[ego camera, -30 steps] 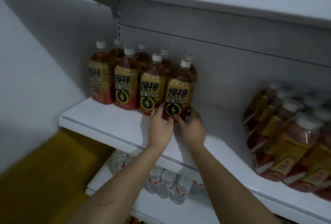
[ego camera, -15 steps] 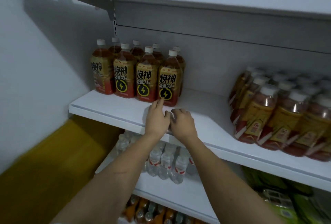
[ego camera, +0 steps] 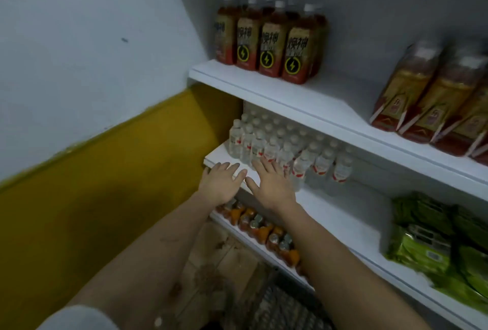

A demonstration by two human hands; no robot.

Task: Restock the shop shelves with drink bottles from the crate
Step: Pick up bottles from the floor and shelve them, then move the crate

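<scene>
Fingers of left hand and right hand spread flat before clear plastic water bottles

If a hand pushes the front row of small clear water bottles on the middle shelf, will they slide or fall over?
The small water bottles look tall and narrow, so a push near the caps would probably tip them. They stand closely packed, so one falling may knock its neighbours. The white shelf looks smooth; a low push would likely slide them.

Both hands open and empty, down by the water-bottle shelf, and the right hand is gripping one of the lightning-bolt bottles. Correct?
Not quite. In the head view the right hand grips nothing: its fingers are spread, open like the left hand, in front of the water bottles. The lightning-bolt bottles stand untouched on the shelf above.
</scene>
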